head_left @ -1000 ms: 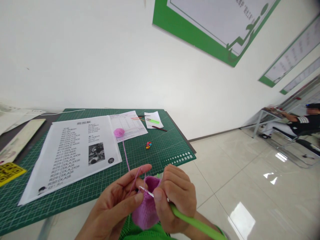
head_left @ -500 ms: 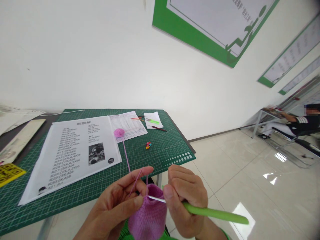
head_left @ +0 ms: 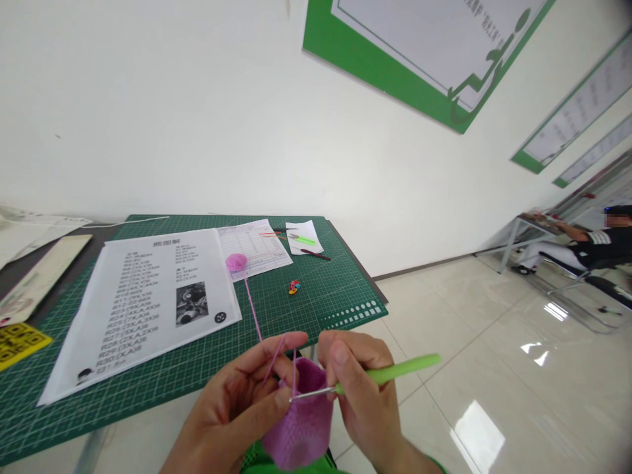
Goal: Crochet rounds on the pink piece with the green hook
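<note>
My left hand (head_left: 241,398) pinches the rim of a pink crocheted pouch-like piece (head_left: 300,431), and pink yarn runs over its raised forefinger. In my right hand (head_left: 363,395) is a crochet hook (head_left: 407,368) with a thick light-green handle. The hook's metal tip lies at the rim, beside my left thumb, touching the yarn there. The piece hangs down with its round opening facing up. From my left hand the yarn leads back to a pink yarn ball (head_left: 237,262) on the papers.
A green cutting mat (head_left: 276,306) covers the table. On it lie a printed pattern sheet (head_left: 158,289), a form, light-green snips (head_left: 303,239), a dark pen-like tool (head_left: 316,254) and small coloured clips (head_left: 294,287). A person (head_left: 592,247) sits far right.
The hook's handle has swung from pointing down right to pointing slightly up right. My right hand has turned with it and shifted a little left; the crocheted piece tilts slightly differently.
</note>
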`<state>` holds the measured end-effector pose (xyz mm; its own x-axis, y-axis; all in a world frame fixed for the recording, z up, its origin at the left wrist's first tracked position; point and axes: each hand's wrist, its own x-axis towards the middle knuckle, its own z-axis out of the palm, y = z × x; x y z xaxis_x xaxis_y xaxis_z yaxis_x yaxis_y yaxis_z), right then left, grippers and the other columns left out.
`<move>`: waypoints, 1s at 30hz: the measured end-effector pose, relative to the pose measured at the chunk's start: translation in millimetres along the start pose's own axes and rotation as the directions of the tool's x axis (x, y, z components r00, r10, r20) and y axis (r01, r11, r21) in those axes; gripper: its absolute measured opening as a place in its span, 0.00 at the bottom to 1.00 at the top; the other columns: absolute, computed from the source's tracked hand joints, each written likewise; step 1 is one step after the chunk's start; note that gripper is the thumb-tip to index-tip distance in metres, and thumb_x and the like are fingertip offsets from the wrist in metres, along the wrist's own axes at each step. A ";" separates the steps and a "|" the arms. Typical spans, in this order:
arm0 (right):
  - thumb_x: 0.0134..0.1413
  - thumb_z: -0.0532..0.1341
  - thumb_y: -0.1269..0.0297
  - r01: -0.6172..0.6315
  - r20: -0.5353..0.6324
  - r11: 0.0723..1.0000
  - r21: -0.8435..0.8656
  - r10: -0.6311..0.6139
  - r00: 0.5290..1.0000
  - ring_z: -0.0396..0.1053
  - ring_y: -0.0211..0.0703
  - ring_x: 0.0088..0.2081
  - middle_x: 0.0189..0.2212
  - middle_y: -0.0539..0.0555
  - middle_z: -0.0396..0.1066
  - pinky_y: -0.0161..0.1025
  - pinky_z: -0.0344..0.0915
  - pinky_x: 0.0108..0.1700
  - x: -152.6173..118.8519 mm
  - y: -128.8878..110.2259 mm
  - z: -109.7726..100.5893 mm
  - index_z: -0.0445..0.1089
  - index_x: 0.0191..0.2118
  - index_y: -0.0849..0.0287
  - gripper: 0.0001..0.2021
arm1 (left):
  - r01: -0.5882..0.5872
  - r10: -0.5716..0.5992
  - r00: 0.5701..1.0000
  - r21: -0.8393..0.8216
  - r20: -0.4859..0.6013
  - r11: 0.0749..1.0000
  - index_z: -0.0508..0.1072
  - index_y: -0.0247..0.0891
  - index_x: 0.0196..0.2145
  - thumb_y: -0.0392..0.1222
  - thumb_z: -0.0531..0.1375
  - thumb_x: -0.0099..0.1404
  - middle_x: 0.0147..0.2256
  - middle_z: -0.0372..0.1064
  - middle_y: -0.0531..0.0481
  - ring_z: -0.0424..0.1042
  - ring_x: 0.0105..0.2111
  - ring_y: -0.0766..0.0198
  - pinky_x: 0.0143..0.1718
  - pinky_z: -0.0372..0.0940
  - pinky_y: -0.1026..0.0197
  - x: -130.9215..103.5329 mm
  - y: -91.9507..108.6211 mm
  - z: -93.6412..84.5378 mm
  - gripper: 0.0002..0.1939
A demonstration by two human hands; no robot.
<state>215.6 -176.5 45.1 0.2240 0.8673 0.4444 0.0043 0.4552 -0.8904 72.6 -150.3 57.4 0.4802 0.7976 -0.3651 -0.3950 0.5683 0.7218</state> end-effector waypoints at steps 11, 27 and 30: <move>0.59 0.53 0.72 0.358 0.062 0.846 -0.394 -0.365 0.929 0.50 0.33 0.20 0.17 0.44 0.46 0.37 0.45 0.24 2.1 -4.0 4.3 0.46 0.21 0.57 0.18 | -0.080 0.079 0.989 -0.003 0.127 0.997 0.74 0.55 0.53 0.40 0.70 0.55 0.28 0.71 0.56 0.68 0.27 0.67 0.28 0.63 0.67 0.1 -5.9 -5.3 0.28; 0.62 0.54 0.67 0.544 0.232 0.672 -0.503 -0.502 0.833 0.62 0.36 0.22 0.22 0.52 0.70 0.35 0.61 0.25 8.8 -10.2 2.0 0.70 0.30 0.62 0.12 | -0.098 0.093 0.983 0.027 0.161 0.995 0.74 0.60 0.53 0.40 0.70 0.56 0.29 0.76 0.57 0.69 0.26 0.68 0.28 0.64 0.68 -0.7 -5.7 -5.9 0.27; 0.60 0.54 0.70 0.521 0.193 0.712 -0.471 -0.493 0.848 0.61 0.35 0.21 0.20 0.51 0.68 0.35 0.60 0.24 8.8 -11.4 2.0 0.69 0.27 0.60 0.12 | -0.115 0.100 0.980 0.078 0.171 0.990 0.74 0.59 0.52 0.40 0.69 0.56 0.26 0.75 0.57 0.68 0.26 0.68 0.28 0.63 0.69 -0.3 -4.1 -7.4 0.26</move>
<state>215.6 -173.7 59.4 -0.0002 0.5500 0.8352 0.5785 0.6813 -0.4485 68.3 -151.4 50.2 0.5654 0.8038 -0.1850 -0.3848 0.4554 0.8028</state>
